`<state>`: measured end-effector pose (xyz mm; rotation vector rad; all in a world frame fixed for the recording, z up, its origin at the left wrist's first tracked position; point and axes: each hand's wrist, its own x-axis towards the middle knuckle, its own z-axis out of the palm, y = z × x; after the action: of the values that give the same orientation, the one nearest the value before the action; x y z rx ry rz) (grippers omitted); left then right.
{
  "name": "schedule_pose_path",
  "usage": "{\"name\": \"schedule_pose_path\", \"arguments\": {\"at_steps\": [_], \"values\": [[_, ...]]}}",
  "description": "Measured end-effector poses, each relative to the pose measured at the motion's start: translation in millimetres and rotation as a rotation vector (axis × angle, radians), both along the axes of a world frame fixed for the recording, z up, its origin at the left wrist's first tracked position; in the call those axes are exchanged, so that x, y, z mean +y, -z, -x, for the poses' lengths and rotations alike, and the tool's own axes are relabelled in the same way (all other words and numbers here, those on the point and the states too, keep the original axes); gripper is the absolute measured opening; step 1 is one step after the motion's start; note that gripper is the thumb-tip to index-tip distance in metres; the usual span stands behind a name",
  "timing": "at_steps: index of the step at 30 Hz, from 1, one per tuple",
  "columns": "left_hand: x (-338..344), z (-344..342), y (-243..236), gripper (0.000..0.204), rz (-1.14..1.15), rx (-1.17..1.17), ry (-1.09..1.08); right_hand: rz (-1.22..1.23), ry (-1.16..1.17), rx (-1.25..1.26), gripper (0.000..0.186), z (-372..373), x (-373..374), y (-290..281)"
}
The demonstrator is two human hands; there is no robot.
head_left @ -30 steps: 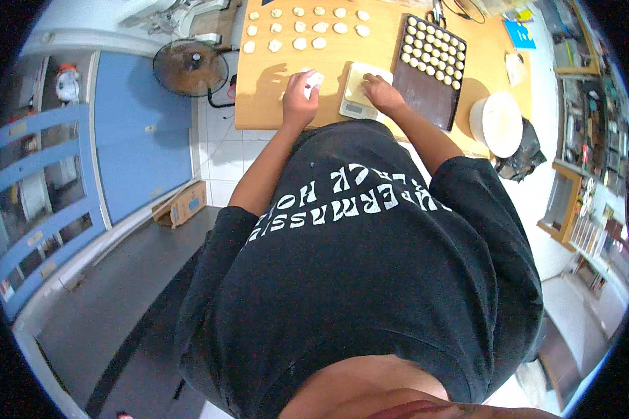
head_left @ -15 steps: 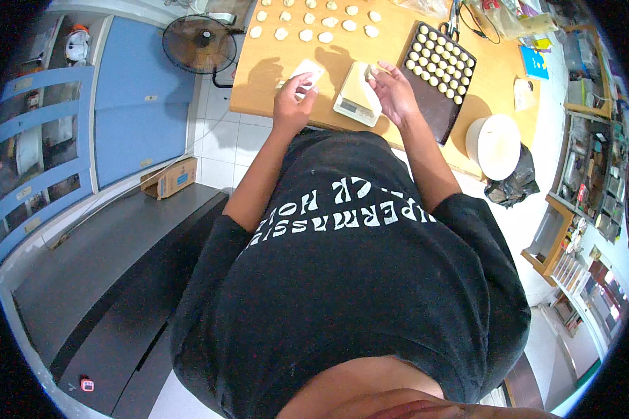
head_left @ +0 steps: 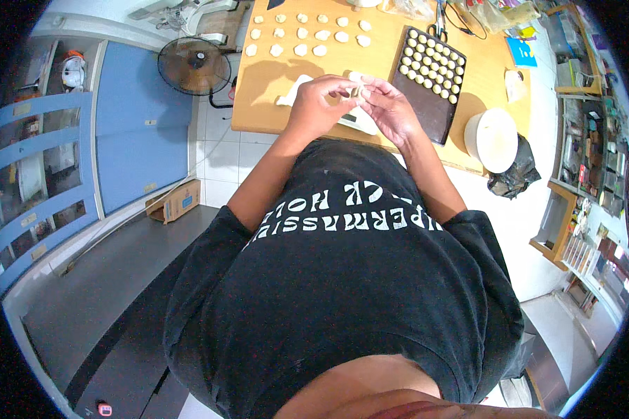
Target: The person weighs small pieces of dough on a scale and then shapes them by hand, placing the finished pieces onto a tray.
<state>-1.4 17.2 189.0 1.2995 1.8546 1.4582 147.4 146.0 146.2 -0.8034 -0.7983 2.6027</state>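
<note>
My left hand (head_left: 323,105) and my right hand (head_left: 391,115) meet above the near edge of the wooden table. Both pinch a small piece of pale dough (head_left: 357,91) between their fingertips. Under them is a white kitchen scale (head_left: 360,123), mostly covered by the hands. Beside my left hand lies a flat white thing (head_left: 291,92), partly hidden, so its kind is unclear. Small rough dough pieces (head_left: 302,33) sit in rows at the far left. To the right, a dark baking tray (head_left: 426,115) carries many round dough balls (head_left: 432,59) at its far end.
A white bowl (head_left: 471,143) stands at the table's right edge, with a black plastic bag (head_left: 518,170) beside it. Behind the tray are scissors (head_left: 437,32), a blue packet (head_left: 521,52) and plastic bags. A fan (head_left: 194,66) stands left of the table (head_left: 258,120).
My left hand has moved right, from the flat white thing to my right hand. The fingers of both hands now meet on the dough piece, which my right hand was holding above the scale.
</note>
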Motion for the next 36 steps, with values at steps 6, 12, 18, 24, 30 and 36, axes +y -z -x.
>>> {"name": "schedule_pose_path", "arguments": {"at_steps": [6, 12, 18, 24, 30, 36], "values": [[-21.4, 34.3, 3.4, 0.023, 0.036, -0.026, -0.003, -0.010, -0.002, 0.033, 0.024, 32.7, -20.6, -14.2], [-47.7, 84.7, 15.2, 0.020, 0.083, -0.529, -0.019, -0.742, -0.116, -0.172, 0.029, 77.1, -55.8, -34.0], [-65.9, 134.5, 8.0, 0.025, 0.089, -0.654, 0.039, -1.035, -0.014, -0.278, 0.019, 129.9, -82.0, -44.1], [-84.2, 191.5, 7.6, 0.021, 0.008, -1.255, 0.157, -1.361, -0.026, -0.366, 0.018, 172.8, -102.2, -59.3], [-94.0, 229.5, 19.9, 0.019, 0.129, -1.054, 0.085, -0.761, 0.098, -0.199, 0.032, 204.1, -132.8, -54.4], [-104.6, 239.4, 2.0, 0.029, 0.096, -0.599, 0.037, -0.533, 0.160, -0.280, 0.028, 226.6, -143.9, -41.1]]}}
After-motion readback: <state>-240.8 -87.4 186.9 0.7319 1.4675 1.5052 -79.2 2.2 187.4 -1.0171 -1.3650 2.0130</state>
